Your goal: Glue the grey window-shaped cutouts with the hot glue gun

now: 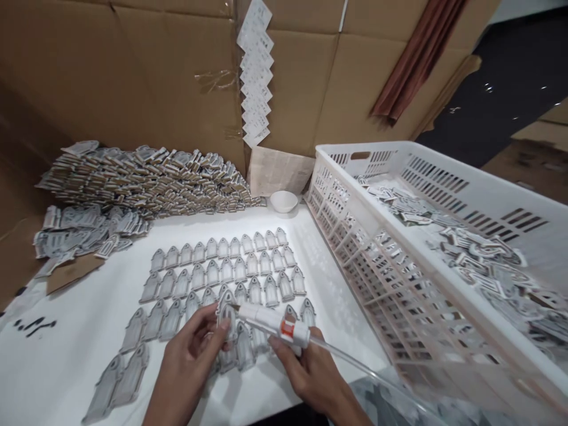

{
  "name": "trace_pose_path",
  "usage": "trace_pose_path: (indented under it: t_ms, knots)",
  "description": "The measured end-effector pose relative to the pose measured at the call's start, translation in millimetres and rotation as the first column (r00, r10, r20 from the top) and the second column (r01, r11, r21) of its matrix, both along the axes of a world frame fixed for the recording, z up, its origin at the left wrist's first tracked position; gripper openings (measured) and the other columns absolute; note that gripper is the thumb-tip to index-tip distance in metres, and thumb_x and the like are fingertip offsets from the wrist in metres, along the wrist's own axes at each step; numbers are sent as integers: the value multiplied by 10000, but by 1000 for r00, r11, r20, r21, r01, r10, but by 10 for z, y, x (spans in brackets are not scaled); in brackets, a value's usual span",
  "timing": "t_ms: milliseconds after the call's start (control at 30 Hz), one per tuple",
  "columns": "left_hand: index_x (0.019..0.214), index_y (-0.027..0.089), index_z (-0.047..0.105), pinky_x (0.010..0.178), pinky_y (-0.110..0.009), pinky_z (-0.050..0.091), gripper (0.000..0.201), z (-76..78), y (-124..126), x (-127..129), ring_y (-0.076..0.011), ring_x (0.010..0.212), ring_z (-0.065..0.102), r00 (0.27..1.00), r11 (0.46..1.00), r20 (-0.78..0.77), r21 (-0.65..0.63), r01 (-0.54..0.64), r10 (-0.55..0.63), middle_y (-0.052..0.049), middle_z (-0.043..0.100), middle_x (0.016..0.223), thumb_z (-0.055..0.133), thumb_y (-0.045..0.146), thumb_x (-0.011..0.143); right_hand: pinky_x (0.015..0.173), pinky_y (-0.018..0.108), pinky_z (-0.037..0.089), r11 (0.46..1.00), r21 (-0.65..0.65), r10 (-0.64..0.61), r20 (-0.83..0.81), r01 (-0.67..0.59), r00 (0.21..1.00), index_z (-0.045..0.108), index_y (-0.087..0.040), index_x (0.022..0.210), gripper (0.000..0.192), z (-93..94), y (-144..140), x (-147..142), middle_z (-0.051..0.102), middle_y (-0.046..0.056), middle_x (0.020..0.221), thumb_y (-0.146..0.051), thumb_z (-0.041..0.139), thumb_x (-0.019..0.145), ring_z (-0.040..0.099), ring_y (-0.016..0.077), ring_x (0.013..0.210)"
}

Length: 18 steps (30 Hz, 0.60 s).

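Observation:
My left hand [189, 355] pinches a small grey arch-shaped cutout [227, 315] just above the white table [62, 355]. My right hand [310, 370] grips a white dispenser nozzle [270, 322] with an orange ring, its thin tip touching the top of that cutout. A clear tube [350, 359] runs from the nozzle off to the lower right. Rows of several matching arch cutouts [222, 269] lie flat on the table beyond and beside my hands.
A big heap of stacked cutouts [142, 180] lies at the back left. A small white bowl [284, 201] stands at the back. A white plastic crate [364, 248] with loose pieces fills the right. Cardboard walls [133, 77] enclose the back.

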<state>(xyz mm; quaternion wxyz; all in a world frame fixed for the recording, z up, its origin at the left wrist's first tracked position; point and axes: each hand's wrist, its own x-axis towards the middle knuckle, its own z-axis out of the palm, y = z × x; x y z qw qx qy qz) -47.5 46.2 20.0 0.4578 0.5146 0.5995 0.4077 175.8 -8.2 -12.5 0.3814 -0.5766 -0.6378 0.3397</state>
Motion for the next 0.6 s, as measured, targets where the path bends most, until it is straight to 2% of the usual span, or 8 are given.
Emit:
trace_pose_path:
  t_ms: [100,200,300,367,400,500,600]
  knots:
    - [1125,219,779,692,-288,648,567,-28,-7,64,-227,752,754,995,995,-21,-25,-94,93,-30,781,904,868,642,759,851,286,585,997,-58,-58,14,59,998,818,-253,1060,434,-52,-59,1,791,64,979,-546,501,1110,766,253,918]
    - [1140,199,799,694,-333,678,649,-81,9,71,-260,773,775,991,996,-110,-16,-83,81,-65,790,940,860,695,725,763,270,567,994,-65,-88,40,90,995,775,-264,1025,397,-23,-83,25,781,45,946,-529,494,1116,757,229,814]
    - [1160,228,811,780,-350,689,553,-155,43,34,-263,877,785,971,992,-238,126,26,5,-90,808,1107,803,660,815,655,272,495,999,-16,43,128,-41,991,706,-264,1020,272,141,-59,80,762,19,860,-421,498,1100,752,224,753]
    - [1181,259,809,854,-348,680,465,-185,64,14,-251,943,777,956,975,-292,206,81,-18,-76,801,1197,772,609,876,601,267,429,992,-42,123,209,-117,970,689,-262,1053,153,270,-43,134,752,-1,838,-317,546,1050,743,209,708]
    - [1183,261,808,875,-350,677,452,-187,75,8,-252,963,777,958,975,-287,213,72,-8,-71,801,1195,772,599,885,594,262,411,989,-62,142,232,-131,962,694,-264,1085,139,319,-43,164,752,-9,840,-279,569,1026,737,199,693]
    - [1179,227,797,867,-371,691,519,-151,110,0,-280,971,800,982,993,-165,81,-85,97,-74,811,1103,821,623,844,634,258,451,989,-97,124,178,-108,976,737,-268,1117,195,347,-71,254,760,0,858,-323,559,1060,730,197,712]
    - [1170,197,787,842,-373,700,594,-90,136,-2,-308,1003,808,985,983,-33,-72,-171,169,-77,824,1026,877,638,782,790,311,569,979,-205,11,63,3,998,818,-266,1124,386,226,-107,299,796,59,973,-539,547,1086,771,268,931]
